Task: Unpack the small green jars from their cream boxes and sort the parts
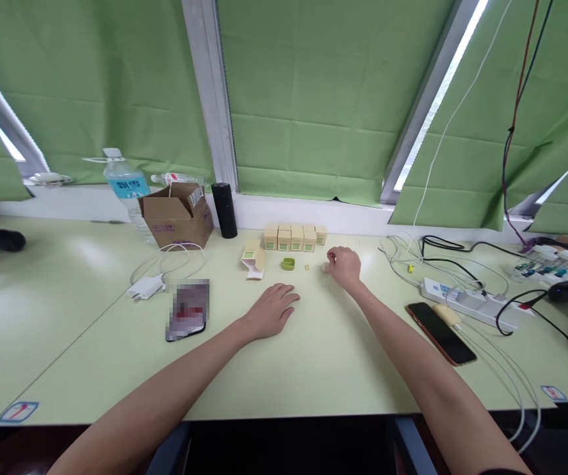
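Note:
My left hand [272, 311] lies flat on the table with its fingers stretched out and nothing in them. Farther right, my right hand [346, 265] is closed, its fingertips on a small whitish thing [324, 266] that is mostly hidden, so its kind is unclear. Between and beyond the hands sit a small green case [288, 264] and a tiny yellow piece [307, 267]. To the left of the case, an opened small carton [252, 262] shows its flap spread toward me. Several small tan cartons [284, 239] stand in a row behind.
At the back left are a cardboard box [177, 221], a black cylinder [225, 211] and a large water bottle [128, 185]. A phone [188, 310] and white charger [146, 287] lie left. On the right are another phone [441, 333], a power strip [462, 303] and tangled cables.

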`<state>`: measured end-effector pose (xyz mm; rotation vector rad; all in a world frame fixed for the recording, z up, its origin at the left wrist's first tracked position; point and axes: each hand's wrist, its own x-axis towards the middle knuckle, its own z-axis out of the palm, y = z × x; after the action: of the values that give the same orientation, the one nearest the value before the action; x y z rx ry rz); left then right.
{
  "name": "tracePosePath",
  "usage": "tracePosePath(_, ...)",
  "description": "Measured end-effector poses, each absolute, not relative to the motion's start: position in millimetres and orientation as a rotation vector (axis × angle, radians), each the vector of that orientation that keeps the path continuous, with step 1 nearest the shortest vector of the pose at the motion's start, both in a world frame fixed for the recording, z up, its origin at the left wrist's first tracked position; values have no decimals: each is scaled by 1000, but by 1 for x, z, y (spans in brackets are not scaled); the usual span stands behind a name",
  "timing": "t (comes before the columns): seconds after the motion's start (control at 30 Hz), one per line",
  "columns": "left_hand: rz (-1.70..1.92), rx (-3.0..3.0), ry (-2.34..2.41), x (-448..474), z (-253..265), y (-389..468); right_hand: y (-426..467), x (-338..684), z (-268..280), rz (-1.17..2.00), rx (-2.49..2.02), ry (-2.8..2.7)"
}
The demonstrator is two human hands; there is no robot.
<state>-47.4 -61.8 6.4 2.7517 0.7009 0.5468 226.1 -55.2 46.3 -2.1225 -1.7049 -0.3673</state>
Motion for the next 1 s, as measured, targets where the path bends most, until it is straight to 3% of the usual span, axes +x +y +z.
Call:
tracePosePath(0.37,532,2765,715,-47,8,-63,12,215,48,-437,-2145,-1834)
tracePosePath(1.0,493,2789,729,-43,11,-65,20,203,47,-421,-2065,-1863)
